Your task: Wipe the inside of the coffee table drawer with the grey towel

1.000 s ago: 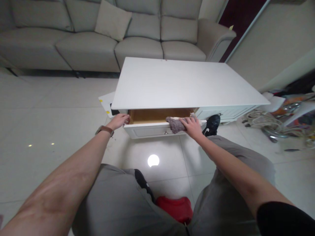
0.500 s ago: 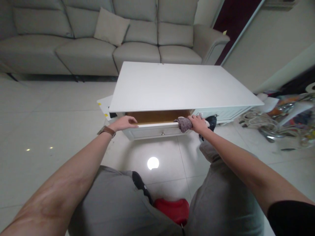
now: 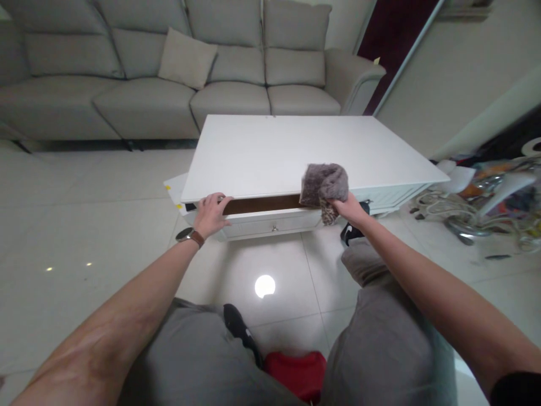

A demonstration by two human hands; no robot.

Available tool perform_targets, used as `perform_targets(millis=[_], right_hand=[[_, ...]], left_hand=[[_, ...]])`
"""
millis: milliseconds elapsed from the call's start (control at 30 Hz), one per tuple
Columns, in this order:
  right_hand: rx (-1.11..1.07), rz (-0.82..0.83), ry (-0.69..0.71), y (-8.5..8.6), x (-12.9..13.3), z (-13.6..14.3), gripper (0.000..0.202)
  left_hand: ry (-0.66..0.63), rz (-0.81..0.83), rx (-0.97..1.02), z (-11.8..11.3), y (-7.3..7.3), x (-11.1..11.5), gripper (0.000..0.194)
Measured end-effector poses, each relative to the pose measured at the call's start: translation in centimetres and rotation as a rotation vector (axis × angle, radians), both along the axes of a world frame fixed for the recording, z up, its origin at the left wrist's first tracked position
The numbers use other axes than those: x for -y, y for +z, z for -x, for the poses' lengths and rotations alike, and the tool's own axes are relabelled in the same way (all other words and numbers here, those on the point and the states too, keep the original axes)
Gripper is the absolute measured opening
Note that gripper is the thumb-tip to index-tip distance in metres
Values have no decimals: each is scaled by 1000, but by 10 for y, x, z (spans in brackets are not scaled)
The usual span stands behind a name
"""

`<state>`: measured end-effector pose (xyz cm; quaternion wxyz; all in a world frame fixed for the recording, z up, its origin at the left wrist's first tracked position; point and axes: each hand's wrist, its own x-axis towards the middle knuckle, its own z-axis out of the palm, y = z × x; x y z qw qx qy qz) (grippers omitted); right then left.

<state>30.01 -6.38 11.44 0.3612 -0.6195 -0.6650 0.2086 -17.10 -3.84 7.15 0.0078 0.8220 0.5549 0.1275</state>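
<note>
Over the right end of the partly open drawer point(image 3: 252, 227): bunched grey cloth point(image 3: 316, 183), gripped at its lower edge in the right hand point(image 3: 350, 208), probably to leave the folds loose; flap downward, no clear long axis. At the left end: left hand point(image 3: 211, 215), spread wide, apparently for steadying. Drawer front toward the viewer, long axis left to right, beneath the white table point(image 3: 270, 149). Beyond: grey sofa point(image 3: 232, 100).

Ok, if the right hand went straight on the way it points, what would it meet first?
Likely the white tabletop, with the gray cloth in the right hand leading; depth is unclear, so they may be touching.
</note>
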Motion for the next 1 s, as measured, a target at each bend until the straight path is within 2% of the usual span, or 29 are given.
perform_targets(millis=[67, 133, 200, 367, 533, 767, 1000], right_hand=[[-330, -11, -68, 8, 6, 10, 48], [-622, 22, -60, 17, 12, 21, 53], [-779, 70, -17, 26, 18, 27, 57], [-828, 24, 3, 45, 24, 27, 66], [-920, -35, -32, 53, 27, 29, 64], [-1069, 41, -90, 47, 37, 41, 54], [-1175, 165, -34, 37, 41, 63, 40]], left_hand=[[62, -22, 5, -3, 2, 1, 96], [106, -26, 18, -5, 2, -2, 104], [118, -1, 14, -7, 2, -7, 106], [129, 25, 11, -11, 3, -19, 104], [139, -6, 16, -14, 2, -26, 94], [203, -2, -35, -18, 3, -31, 89], [258, -25, -40, -23, -2, -33, 86]])
